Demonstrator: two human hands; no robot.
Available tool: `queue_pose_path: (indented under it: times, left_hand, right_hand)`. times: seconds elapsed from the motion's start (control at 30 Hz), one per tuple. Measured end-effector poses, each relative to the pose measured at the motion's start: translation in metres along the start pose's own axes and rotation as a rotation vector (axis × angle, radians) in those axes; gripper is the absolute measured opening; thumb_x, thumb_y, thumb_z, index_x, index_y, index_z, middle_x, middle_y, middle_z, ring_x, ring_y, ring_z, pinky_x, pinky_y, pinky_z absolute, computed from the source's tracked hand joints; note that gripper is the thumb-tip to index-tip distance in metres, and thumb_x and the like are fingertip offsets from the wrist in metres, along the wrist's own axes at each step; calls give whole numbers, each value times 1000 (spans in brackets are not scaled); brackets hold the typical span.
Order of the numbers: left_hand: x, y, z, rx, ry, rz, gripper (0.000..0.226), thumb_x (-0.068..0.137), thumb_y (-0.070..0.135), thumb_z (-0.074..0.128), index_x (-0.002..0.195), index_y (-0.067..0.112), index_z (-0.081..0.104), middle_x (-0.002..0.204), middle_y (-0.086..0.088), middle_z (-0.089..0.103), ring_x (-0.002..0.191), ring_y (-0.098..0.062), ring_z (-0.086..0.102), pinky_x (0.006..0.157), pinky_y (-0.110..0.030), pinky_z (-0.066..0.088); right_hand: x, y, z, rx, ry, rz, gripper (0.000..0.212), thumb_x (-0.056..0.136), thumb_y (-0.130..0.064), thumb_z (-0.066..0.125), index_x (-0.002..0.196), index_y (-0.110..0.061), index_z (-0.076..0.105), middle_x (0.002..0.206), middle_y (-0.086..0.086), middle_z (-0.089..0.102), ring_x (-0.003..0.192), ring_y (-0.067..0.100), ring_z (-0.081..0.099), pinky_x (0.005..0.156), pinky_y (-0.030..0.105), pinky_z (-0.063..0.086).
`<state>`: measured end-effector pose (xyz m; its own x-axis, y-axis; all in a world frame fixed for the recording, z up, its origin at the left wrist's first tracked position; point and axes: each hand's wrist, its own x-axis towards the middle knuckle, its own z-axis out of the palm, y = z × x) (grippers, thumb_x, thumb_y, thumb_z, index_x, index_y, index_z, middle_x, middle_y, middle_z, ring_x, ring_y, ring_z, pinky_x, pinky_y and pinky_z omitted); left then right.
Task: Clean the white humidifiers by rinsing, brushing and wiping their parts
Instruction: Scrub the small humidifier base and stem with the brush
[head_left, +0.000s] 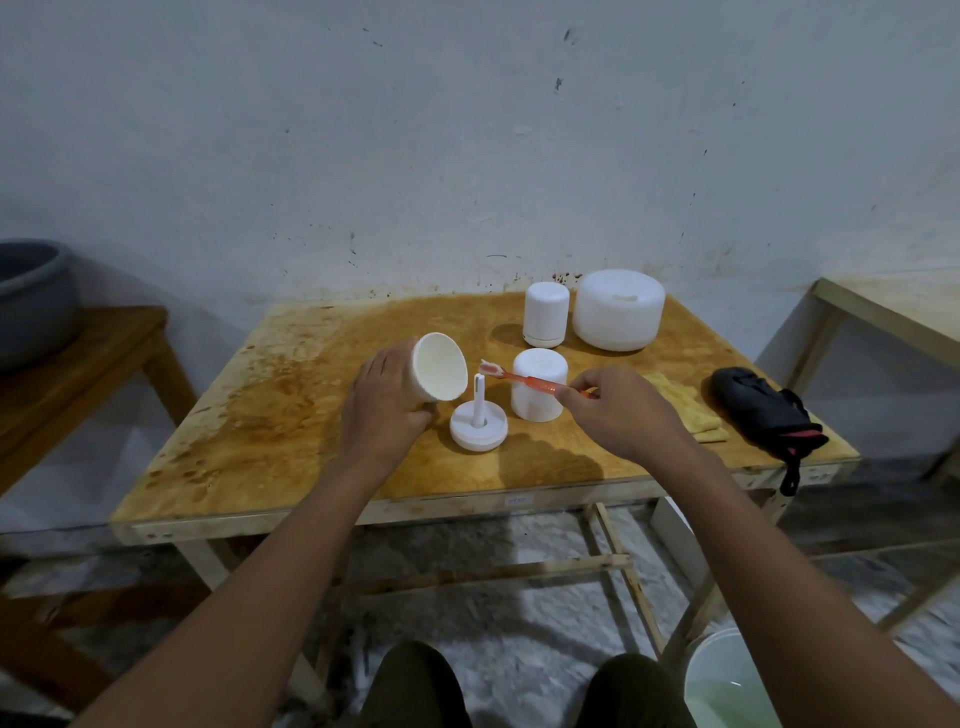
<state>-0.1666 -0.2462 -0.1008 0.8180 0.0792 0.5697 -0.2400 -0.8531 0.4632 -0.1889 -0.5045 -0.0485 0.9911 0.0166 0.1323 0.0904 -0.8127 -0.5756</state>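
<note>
My left hand (384, 410) grips the white cup (440, 366), tilted; right hand (623, 410) pinches the toothbrush (524, 379), bristles just beside its mouth.

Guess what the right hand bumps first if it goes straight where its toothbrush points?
Probably the white cup tilted in the left hand: the right hand aims the toothbrush at its open mouth. The white stem stands just below that line; depth is unclear.
</note>
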Motion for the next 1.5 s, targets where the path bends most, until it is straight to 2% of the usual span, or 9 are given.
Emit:
queue_pose_path:
  times: [0.27,0.4,0.6,0.7,0.83,0.93,1.03,1.23,1.5]
  left_hand:
    - [19,4,7,-440,79,-463,85,75,24,84,144,18,37,141,-4,48,127,-23,46,90,-31,44]
    - [22,-2,11,-488,93,-566,86,76,22,84,146,15,34,145,-6,46,130,-26,45,91,-31,43]
    - [14,-9,7,-508,34,-629,101,74,28,85,152,18,22,150,-7,38,135,-27,41,101,-38,42]
    - [3,-4,3,-401,67,-681,109,72,39,85,152,17,15,155,-9,25,142,-29,27,110,-48,36]
    - [-32,19,2,-224,156,-537,85,75,44,79,136,15,29,143,-8,31,134,-29,27,107,-46,35]
    - [-48,29,10,-142,-181,-320,92,75,57,75,145,22,26,146,-4,30,136,-27,30,111,-48,34]
    - [-40,30,20,34,-443,-263,106,75,69,67,155,26,13,159,0,20,146,-26,17,119,-50,17]
    - [-26,29,25,10,-443,-233,80,79,66,65,146,30,39,145,2,42,135,-23,34,107,-46,23]
    - [-26,26,25,-36,-438,-246,77,78,64,67,143,32,41,142,7,43,135,-20,33,107,-46,22]
  right_hand:
    - [-12,2,1,-70,-33,-32,26,96,-47,53,108,-32,69,80,-16,59,88,10,61,81,41,54]
    - [-18,8,3,-106,-36,-89,27,96,-44,53,117,-34,67,84,-15,62,81,6,58,62,26,46]
    - [-28,4,4,-182,-73,-184,35,100,-35,50,134,-32,59,82,-7,63,77,12,59,67,30,51]
    - [-30,2,3,-241,-105,-205,36,101,-33,48,137,-32,55,72,-8,53,69,11,53,56,25,40]
    - [-34,-3,3,-279,-123,-224,38,101,-31,47,139,-30,53,70,-7,51,64,9,50,51,22,34]
    - [-37,-6,4,-273,-144,-208,38,102,-30,46,139,-30,53,70,-9,49,59,6,48,48,20,32]
    - [-41,-6,4,-235,-175,-195,37,101,-29,47,136,-29,57,73,-7,54,66,9,53,52,22,37]
    - [-42,-3,3,-222,-184,-163,32,100,-25,48,125,-20,67,68,-1,54,60,13,53,52,24,38]
    - [-47,0,-10,-253,-272,-162,26,101,-18,50,113,-15,73,65,-16,47,54,8,50,52,22,40]
